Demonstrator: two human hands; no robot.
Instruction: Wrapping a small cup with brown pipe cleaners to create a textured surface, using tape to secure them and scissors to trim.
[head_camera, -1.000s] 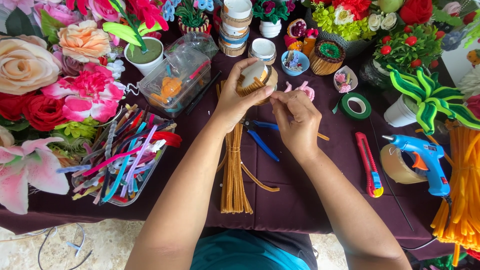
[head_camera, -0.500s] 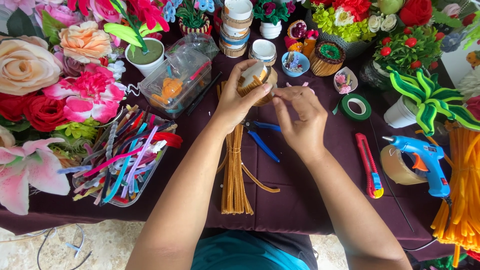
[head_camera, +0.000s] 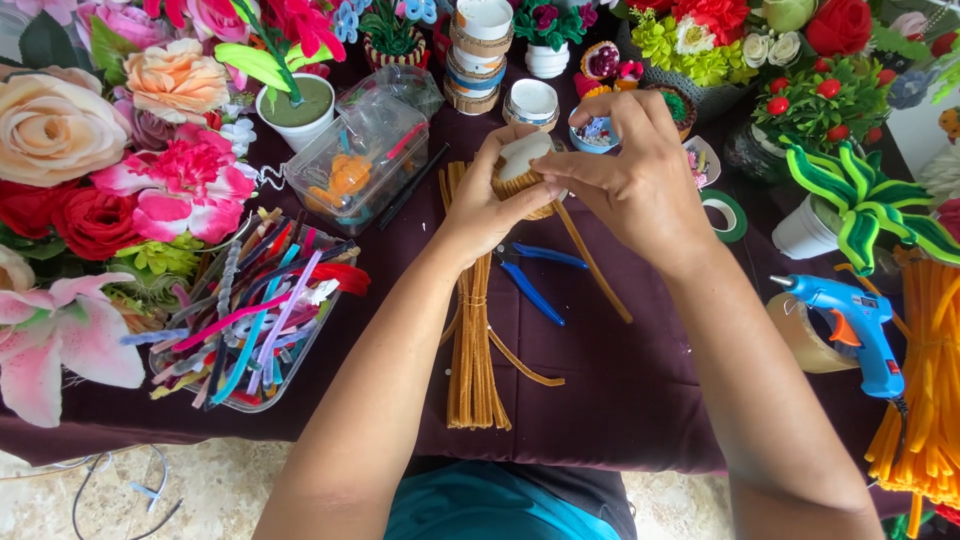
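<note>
together, both hands (head_camera: 570, 185) on small pot (head_camera: 522, 165)

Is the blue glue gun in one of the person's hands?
No, the blue glue gun lies on the table by the right arm, while both hands hold a small round pot.

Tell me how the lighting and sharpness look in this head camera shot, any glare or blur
Head view: soft, even daylight, with only faint shadows under the arms on the dark purple table cloth. No strong glare; the clear plastic box shows mild sheen. Left hand, right hand and small wrapped pot are fairly sharp. Slight wide-angle stretching at the edges, seen in the lily.
</note>
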